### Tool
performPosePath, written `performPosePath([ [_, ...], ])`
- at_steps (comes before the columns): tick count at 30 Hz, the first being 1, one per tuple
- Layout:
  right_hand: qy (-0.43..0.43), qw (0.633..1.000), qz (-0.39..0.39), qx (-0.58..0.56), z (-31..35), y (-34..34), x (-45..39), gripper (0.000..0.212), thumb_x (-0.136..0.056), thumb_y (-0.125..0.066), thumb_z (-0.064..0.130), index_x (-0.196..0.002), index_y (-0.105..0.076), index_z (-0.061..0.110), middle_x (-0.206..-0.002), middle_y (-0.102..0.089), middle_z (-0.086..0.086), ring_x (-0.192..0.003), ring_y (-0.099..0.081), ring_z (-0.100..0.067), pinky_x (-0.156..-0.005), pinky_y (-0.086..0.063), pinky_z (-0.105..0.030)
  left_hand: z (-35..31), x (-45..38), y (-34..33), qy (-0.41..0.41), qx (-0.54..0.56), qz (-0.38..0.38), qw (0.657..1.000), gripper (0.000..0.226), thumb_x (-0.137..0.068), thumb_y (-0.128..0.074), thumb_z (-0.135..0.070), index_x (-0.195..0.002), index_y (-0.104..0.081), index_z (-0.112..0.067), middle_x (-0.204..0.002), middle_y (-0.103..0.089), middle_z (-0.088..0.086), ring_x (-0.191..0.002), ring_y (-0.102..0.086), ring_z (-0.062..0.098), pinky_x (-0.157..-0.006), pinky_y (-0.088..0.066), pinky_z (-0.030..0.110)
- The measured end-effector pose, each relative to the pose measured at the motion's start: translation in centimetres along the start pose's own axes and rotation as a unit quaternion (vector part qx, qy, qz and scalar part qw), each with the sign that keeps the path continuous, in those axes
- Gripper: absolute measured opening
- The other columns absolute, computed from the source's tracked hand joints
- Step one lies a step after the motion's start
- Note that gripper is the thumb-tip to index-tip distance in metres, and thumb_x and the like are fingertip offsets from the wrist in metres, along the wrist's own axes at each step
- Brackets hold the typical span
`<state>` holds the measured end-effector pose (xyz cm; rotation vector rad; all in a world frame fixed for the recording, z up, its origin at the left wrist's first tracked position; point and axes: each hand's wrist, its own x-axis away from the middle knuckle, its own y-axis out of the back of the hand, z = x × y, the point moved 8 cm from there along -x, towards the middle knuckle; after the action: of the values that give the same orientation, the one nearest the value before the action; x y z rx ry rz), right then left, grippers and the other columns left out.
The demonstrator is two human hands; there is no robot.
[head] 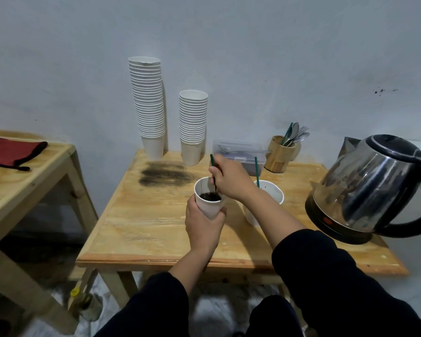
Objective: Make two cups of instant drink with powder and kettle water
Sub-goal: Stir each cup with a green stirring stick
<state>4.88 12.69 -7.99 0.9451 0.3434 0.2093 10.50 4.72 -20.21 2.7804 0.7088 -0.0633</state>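
Spillage is looking like the main danger here, because the paper cup point(210, 203) at the centre of the frame is being held tilted, apparently lifted off the wooden table point(156, 222), with dark liquid sitting fairly high inside it. The left hand point(203, 226) is wrapping its fingers round the cup's lower half, and squeezing too hard could be buckling the thin wall and pushing the drink over the rim. The right hand point(231, 178) is pinching the green stirrer point(213, 167) from above, its lower end dipping into the liquid; brisk stirring could be flicking hot drops onto the fingers below. Just right of centre, the second paper cup point(270, 200) is standing on the table with its own green stirrer point(256, 171) leaning in it, partly hidden behind the right forearm, so a careless sweep of that arm could be knocking it over. At the right edge the steel kettle point(370, 188) is sitting near the table's side, well apart from both hands.
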Motion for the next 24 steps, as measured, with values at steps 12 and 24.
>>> performPosePath([
  [12, 0.013, 1.000, -0.003, 0.000, 0.3, -0.1, 0.0, 0.009, -0.095, -0.043, 0.016, -0.086, -0.044, 0.015, -0.085, -0.068, -0.014, -0.080, -0.061, -0.031, -0.067, -0.047, -0.035, 0.0, 0.0, 0.0, 0.001, 0.003, 0.002, 1.000, 0.076, -0.066, -0.080, -0.036, -0.130, -0.041, -0.023, -0.120, -0.055, -0.003, -0.106, -0.054, 0.017, -0.089, -0.052, 0.039],
  [24, 0.009, 1.000, -0.011, 0.004, 0.0, 0.0, 0.0, 0.008, -0.095, -0.043, 0.017, -0.090, -0.047, 0.013, -0.085, -0.068, -0.013, -0.079, -0.061, -0.030, -0.071, -0.051, -0.041, -0.2, 0.0, 0.1, -0.006, -0.001, -0.005, 1.000, 0.076, -0.066, -0.080, -0.034, -0.130, -0.042, -0.020, -0.120, -0.056, -0.001, -0.107, -0.054, 0.018, -0.090, -0.051, 0.040],
])
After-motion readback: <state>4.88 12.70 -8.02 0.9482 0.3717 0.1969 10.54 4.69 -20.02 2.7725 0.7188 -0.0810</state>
